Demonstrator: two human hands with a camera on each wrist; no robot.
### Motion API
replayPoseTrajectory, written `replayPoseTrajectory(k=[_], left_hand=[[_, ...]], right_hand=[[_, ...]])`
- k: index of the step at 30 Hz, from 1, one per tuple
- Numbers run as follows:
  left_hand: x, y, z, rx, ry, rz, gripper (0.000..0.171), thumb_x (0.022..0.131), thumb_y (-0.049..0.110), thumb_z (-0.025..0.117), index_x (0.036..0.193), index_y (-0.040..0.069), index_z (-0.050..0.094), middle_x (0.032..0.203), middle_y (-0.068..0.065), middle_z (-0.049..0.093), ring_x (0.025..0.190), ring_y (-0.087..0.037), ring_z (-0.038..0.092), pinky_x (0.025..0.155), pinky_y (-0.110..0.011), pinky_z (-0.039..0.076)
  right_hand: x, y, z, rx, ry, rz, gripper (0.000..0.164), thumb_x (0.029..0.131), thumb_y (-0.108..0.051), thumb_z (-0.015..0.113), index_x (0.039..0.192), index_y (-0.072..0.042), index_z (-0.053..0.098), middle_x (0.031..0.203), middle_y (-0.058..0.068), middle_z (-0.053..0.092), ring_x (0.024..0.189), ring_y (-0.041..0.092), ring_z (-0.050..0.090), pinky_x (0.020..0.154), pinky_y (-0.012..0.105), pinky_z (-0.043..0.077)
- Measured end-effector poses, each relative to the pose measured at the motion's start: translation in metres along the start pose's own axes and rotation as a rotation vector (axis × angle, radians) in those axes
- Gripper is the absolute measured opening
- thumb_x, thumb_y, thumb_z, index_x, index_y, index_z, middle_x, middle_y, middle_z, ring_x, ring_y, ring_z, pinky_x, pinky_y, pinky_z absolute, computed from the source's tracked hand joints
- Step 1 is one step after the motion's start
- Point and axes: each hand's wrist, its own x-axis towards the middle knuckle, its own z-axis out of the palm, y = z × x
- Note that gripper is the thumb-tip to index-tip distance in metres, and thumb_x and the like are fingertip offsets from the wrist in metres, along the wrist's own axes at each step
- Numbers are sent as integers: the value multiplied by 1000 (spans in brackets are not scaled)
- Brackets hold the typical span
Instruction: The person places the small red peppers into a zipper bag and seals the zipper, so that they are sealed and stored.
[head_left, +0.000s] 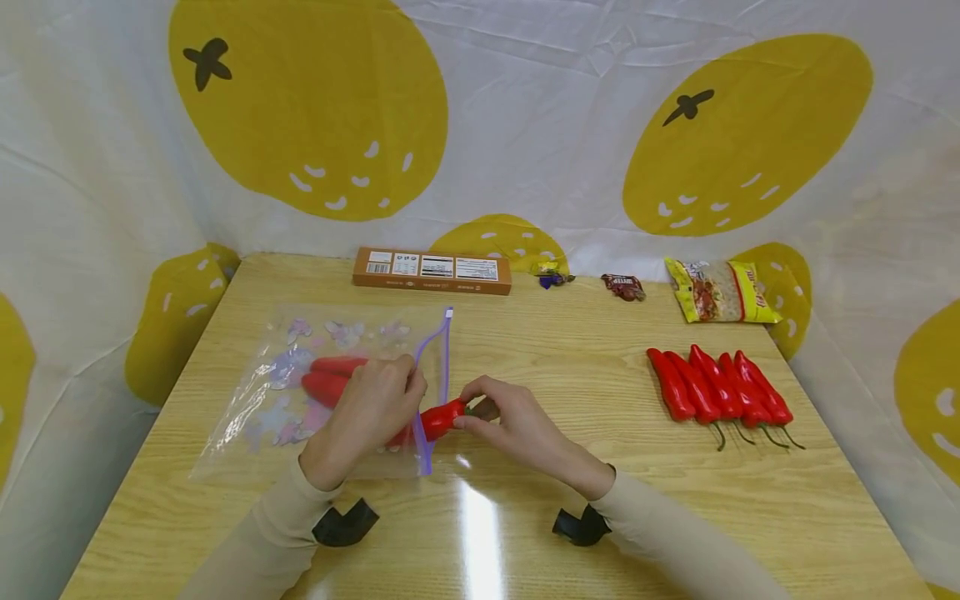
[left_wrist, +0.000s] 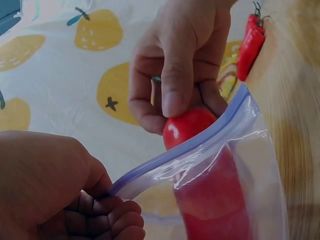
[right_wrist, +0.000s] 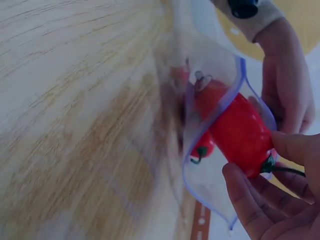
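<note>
Head view: partly inside the zip bag, a red chili pepper is pinched near its stem by the right hand, while the left hand grips the bag's purple rim. If that rim slips, it may sag and snag the pepper.

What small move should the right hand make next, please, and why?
Probably the right hand should push the red pepper a little further into the clear bag. The fingers pinch it near its stem end, which is outside the mouth, while the rest already lies inside; the left hand holds the purple edge.
</note>
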Motion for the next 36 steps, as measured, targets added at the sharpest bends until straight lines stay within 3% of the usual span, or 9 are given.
replayPoseTrajectory(k=[5, 12, 17, 22, 25, 30, 36], left_hand=[[0, 1, 0, -14, -1, -5, 26, 85, 11, 49, 59, 10, 46, 48, 3, 39, 38, -9, 37, 36, -24, 31], [-1, 1, -1, -22, -13, -28, 25, 86, 12, 48, 61, 11, 48, 48, 3, 43, 37, -8, 41, 37, -25, 34], [0, 1, -3, -42, -14, -31, 24, 86, 12, 47, 62, 10, 49, 46, 4, 44, 33, -5, 41, 36, -24, 35], [0, 1, -4, -42, -4, -20, 23, 86, 10, 47, 63, 10, 49, 47, 3, 44, 32, -4, 40, 35, -23, 34], [1, 1, -4, -26, 11, -7, 24, 85, 10, 48, 62, 10, 48, 49, 2, 43, 36, -6, 40, 36, -24, 33], [1, 1, -4, -31, 1, -11, 25, 85, 11, 48, 61, 11, 47, 49, 2, 43, 37, -7, 41, 36, -24, 33], [0, 1, -3, -40, 4, -4, 24, 85, 10, 48, 61, 11, 47, 50, 3, 44, 38, -7, 42, 38, -25, 35]], right_hand=[[10, 6, 11, 55, -61, -19, 16, 82, -14, 68, 95, -8, 61, 93, 4, 67, 76, 10, 66, 66, 25, 52], [21, 8, 21, -67, -24, -108, 15, 79, -11, 71, 92, -6, 67, 85, 1, 62, 73, 4, 57, 63, 16, 48], [23, 5, 21, -4, -6, -36, 8, 81, -12, 69, 87, -10, 63, 79, -5, 64, 68, 5, 58, 60, 21, 49], [23, 6, 19, 131, -47, 36, 13, 88, -9, 59, 96, -5, 68, 89, 4, 69, 77, 16, 65, 66, 22, 52], [24, 4, 20, 171, -50, 45, 13, 87, -8, 60, 97, -3, 67, 90, 7, 68, 80, 19, 65, 68, 24, 52], [28, 1, 24, 124, -30, 50, 6, 84, -12, 65, 86, -6, 66, 81, 0, 67, 72, 9, 62, 64, 23, 51], [36, -2, 33, 24, -48, 12, 6, 83, -7, 64, 86, -7, 69, 80, 1, 69, 70, 2, 60, 62, 18, 49]])
